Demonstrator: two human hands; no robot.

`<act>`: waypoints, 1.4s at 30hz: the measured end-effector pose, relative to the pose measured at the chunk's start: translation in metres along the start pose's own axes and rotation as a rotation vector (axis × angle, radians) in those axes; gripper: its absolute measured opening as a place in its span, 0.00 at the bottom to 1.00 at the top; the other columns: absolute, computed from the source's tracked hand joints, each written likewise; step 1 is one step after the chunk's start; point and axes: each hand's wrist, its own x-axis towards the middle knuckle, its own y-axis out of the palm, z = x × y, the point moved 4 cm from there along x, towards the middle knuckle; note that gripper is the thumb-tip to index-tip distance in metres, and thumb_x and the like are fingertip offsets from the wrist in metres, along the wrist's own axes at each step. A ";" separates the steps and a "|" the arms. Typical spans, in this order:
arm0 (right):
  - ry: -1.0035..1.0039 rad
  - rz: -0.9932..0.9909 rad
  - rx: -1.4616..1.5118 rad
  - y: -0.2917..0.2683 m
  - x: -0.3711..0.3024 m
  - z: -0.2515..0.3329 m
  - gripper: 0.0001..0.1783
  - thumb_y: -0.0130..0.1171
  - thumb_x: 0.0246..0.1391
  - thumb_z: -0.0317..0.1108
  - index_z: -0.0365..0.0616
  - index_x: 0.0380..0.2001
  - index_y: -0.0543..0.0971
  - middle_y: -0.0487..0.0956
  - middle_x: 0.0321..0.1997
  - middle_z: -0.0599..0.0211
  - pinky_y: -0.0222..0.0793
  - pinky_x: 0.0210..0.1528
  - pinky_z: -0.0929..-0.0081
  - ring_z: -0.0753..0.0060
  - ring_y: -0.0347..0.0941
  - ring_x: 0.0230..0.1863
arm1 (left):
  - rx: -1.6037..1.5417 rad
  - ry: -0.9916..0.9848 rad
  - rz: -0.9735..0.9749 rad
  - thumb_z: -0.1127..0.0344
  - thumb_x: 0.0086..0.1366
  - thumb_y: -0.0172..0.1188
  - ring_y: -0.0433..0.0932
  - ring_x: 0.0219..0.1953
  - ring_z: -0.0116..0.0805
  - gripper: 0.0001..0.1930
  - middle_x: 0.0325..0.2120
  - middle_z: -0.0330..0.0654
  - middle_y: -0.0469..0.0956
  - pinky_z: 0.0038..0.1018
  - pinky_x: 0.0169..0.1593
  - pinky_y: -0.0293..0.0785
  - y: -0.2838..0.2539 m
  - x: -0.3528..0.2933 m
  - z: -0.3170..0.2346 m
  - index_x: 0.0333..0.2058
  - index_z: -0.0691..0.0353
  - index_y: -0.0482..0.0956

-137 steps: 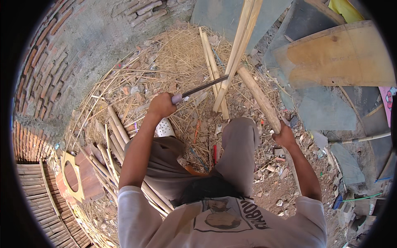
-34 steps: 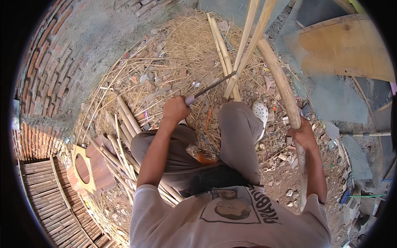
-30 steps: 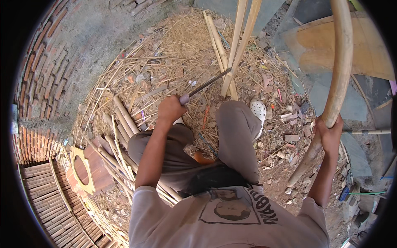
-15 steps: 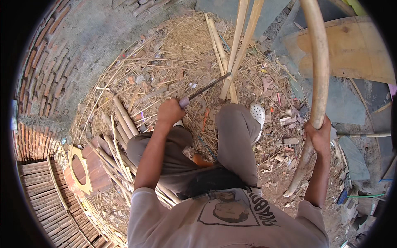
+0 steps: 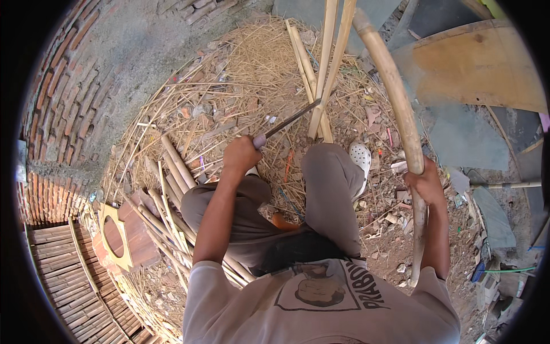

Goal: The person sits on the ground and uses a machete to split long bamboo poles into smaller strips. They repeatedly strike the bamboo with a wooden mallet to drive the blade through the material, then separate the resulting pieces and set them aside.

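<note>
My left hand (image 5: 240,156) is closed round the pale handle of a long knife (image 5: 292,119). Its narrow dark blade slants away to the right, and the tip meets the split bamboo strips (image 5: 327,49), where they cross beyond my knees. Whether the blade is in the bamboo or only against it, I cannot tell. On the other side, my right hand (image 5: 427,183) is wrapped round a thick, curved bamboo pole (image 5: 401,109). The pole's far end is raised near the strips, and its near end passes down beside my right forearm.
Cut bamboo sticks (image 5: 177,163) are piled by my left leg, beside a board with an oval hole (image 5: 114,238). Straw (image 5: 258,63) and rubble cover the ground. A brick wall (image 5: 74,97) rises at left; grey sheets (image 5: 467,135) and a tan panel (image 5: 475,69) lie at right.
The bamboo pole has swung left, its far end now close to the strips. My right hand has moved left and slightly down with it. My left hand and the knife have barely shifted.
</note>
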 end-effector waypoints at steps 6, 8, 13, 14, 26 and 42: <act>-0.526 -0.442 0.236 -0.052 -0.017 0.044 0.08 0.57 0.45 0.20 0.35 0.33 0.74 0.76 0.25 0.64 0.72 0.24 0.73 0.75 0.72 0.19 | -0.017 -0.007 0.012 0.60 0.58 0.60 0.82 0.35 0.58 0.12 0.29 0.59 0.81 0.48 0.42 0.76 0.004 -0.001 0.002 0.32 0.62 0.84; -0.315 -0.412 0.163 -0.004 0.016 -0.006 0.09 0.60 0.45 0.23 0.33 0.32 0.74 0.77 0.25 0.62 0.74 0.34 0.69 0.71 0.74 0.22 | -0.036 -0.004 -0.006 0.59 0.59 0.61 0.82 0.36 0.57 0.13 0.28 0.60 0.81 0.48 0.42 0.76 0.008 0.001 0.003 0.32 0.63 0.84; -0.068 0.024 -0.369 0.058 0.070 -0.165 0.29 0.67 0.36 0.33 0.30 0.45 0.77 0.82 0.39 0.48 0.73 0.47 0.63 0.54 0.80 0.40 | -0.001 0.027 -0.019 0.57 0.59 0.63 0.82 0.36 0.56 0.15 0.27 0.59 0.81 0.48 0.42 0.77 -0.009 0.018 -0.008 0.31 0.65 0.83; -0.140 -0.001 -0.367 0.053 0.066 -0.167 0.29 0.68 0.35 0.34 0.30 0.45 0.77 0.82 0.39 0.48 0.73 0.47 0.64 0.54 0.80 0.40 | 0.023 0.040 -0.033 0.56 0.59 0.63 0.82 0.36 0.56 0.15 0.27 0.59 0.81 0.48 0.42 0.77 -0.007 0.017 -0.011 0.31 0.66 0.83; -0.383 -0.390 0.198 0.024 0.053 -0.066 0.05 0.58 0.46 0.20 0.35 0.29 0.74 0.76 0.21 0.64 0.70 0.21 0.76 0.75 0.73 0.18 | 0.032 -0.005 0.029 0.62 0.51 0.64 0.84 0.37 0.54 0.14 0.31 0.57 0.83 0.43 0.44 0.80 0.010 0.000 0.000 0.33 0.66 0.83; 0.465 -0.584 -0.425 0.019 -0.060 -0.375 0.37 0.70 0.32 0.45 0.34 0.46 0.76 0.81 0.42 0.41 0.74 0.49 0.51 0.39 0.79 0.46 | -0.360 -0.006 0.121 0.57 0.56 0.61 0.82 0.37 0.57 0.18 0.31 0.62 0.81 0.43 0.43 0.77 0.098 -0.042 -0.021 0.33 0.69 0.82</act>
